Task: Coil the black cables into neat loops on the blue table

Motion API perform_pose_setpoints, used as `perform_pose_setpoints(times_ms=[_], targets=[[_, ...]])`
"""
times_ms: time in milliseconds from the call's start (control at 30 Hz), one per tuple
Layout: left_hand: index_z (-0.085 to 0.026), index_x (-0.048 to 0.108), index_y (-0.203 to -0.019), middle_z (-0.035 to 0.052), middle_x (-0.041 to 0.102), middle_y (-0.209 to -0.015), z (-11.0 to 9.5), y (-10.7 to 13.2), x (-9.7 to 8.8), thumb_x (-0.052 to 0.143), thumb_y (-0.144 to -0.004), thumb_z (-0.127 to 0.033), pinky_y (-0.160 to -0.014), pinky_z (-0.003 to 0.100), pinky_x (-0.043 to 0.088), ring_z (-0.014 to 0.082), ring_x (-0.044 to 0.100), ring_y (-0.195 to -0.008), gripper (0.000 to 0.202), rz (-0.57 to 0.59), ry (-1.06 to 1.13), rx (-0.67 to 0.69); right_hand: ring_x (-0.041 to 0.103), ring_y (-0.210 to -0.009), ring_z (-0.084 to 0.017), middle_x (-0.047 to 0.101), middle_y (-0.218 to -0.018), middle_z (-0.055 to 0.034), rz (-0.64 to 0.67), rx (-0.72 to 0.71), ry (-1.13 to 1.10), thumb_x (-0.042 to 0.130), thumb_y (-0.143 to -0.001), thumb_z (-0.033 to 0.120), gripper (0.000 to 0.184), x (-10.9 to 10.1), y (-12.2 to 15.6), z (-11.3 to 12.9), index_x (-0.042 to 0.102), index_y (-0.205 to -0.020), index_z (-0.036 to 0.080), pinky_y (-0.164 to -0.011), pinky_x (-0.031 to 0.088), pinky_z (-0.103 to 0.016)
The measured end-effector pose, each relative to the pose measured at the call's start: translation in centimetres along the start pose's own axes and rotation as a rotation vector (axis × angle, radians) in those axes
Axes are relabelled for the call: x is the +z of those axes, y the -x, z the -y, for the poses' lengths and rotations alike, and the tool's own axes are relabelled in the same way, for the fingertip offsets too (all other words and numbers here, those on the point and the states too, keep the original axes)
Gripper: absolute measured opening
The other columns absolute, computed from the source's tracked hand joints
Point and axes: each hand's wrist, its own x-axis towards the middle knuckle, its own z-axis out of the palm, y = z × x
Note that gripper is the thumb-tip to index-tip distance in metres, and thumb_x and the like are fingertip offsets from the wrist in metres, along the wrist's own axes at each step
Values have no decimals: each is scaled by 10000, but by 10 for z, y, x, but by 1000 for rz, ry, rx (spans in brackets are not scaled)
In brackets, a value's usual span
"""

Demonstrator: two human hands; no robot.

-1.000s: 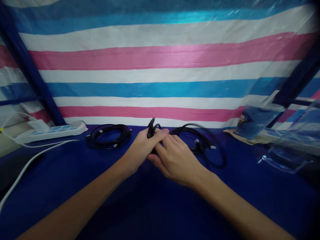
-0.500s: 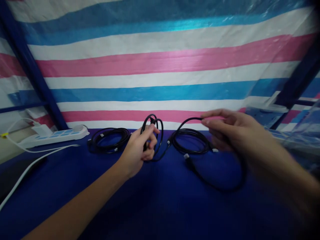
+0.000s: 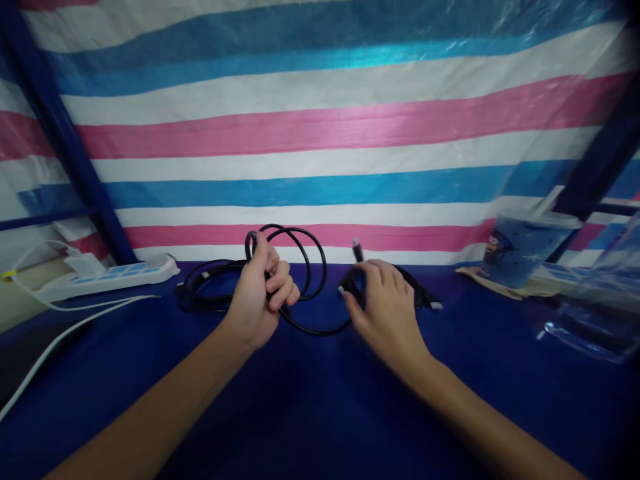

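Note:
Loops of a black cable (image 3: 324, 260) stand up out of my left hand (image 3: 263, 287), whose fingers are closed around them. From there one strand sags and runs right to my right hand (image 3: 390, 310). My right hand is closed with fingers curled downward, gripping the same cable, though its fingers partly hide the hold. Above those fingers a plug with a light metal tip (image 3: 357, 249) sticks up. A second coiled black cable (image 3: 423, 293) lies on the table behind my right hand, mostly covered by it. Another coiled black cable (image 3: 200, 303) rests behind and left of my left hand.
A white power strip (image 3: 120, 273) with a white charger (image 3: 86, 264) lies at the back left, with a white cord (image 3: 60, 333) running forward. At the right stand a blue cup (image 3: 523, 250) and clear plastic (image 3: 590, 327). A striped sheet (image 3: 320, 133) hangs behind the blue table (image 3: 320, 407).
My right hand has swung left with its part of the cable, ending over the right coil. My left hand has shifted slightly left, and its loops have spread wider.

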Motion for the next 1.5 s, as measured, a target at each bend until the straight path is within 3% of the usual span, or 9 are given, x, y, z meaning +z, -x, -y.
perform_pose_setpoints(times_ms=[100,200,467,633,867,967,1100,1267,1500], targets=[[-179,294,-562,-89,200,-376,-3,2,0,326,-938,-481,-342,185,268,42,143,-264,483,68,76,-20,513,-1077,-335,439,-1273,-241,125,431,-402,632,-683,250,698,9,-8,-18,340,-1296,87,-845,429,-494],[-177,268,-531,-87,174,-360,0,9,3,345,-931,-485,-343,184,277,39,140,-255,510,155,66,-58,605,-835,-219,565,-1081,-163,354,747,-836,619,-721,307,572,10,-10,-20,413,-1218,111,-742,498,-389],[-170,228,-473,-86,158,-326,-2,28,12,541,-831,-381,-359,176,326,28,168,-257,520,330,60,19,378,-333,-88,408,-474,86,393,776,-1168,544,-835,356,221,11,-4,-10,488,-951,176,-385,385,-246],[-182,342,-512,-90,238,-347,13,24,7,565,-818,-435,-290,169,307,42,222,-239,456,381,-80,-301,293,-299,-82,299,-434,102,30,465,-988,528,-857,439,256,-21,-17,-12,522,-969,208,-321,248,-227],[-179,340,-541,-93,255,-328,10,25,-7,594,-786,-465,-280,152,211,26,161,-234,454,823,-98,-746,555,-677,-176,630,-820,-52,138,-259,-428,728,-692,429,377,-52,-21,-8,648,-998,223,-592,438,-301],[-180,344,-480,-85,235,-310,7,21,-8,606,-765,-470,-299,184,212,36,185,-234,483,785,-214,-641,572,-883,-231,620,-946,-84,179,-292,-422,727,-696,348,224,-52,-24,-5,641,-850,210,-728,459,-343],[-180,415,-440,-51,338,-311,12,16,-5,603,-769,-459,-335,215,220,67,299,-267,471,426,-682,-165,565,-581,-128,604,-661,9,406,11,-655,551,-835,226,36,-49,-24,2,575,-834,200,-517,431,-229],[-183,619,-637,-36,533,-490,24,10,-11,660,-757,-301,-477,212,316,81,446,-445,174,141,-1027,464,567,-543,-117,638,-672,17,214,-66,-514,615,-754,185,125,-50,-21,1,626,-877,207,-525,419,-232],[-168,549,-813,-37,511,-483,55,-13,-35,600,-816,-344,-654,268,473,151,612,-599,184,283,-594,-76,618,-706,-165,633,-757,-15,379,416,-806,712,-679,281,319,-12,-17,-32,562,-937,167,-662,483,-283]])
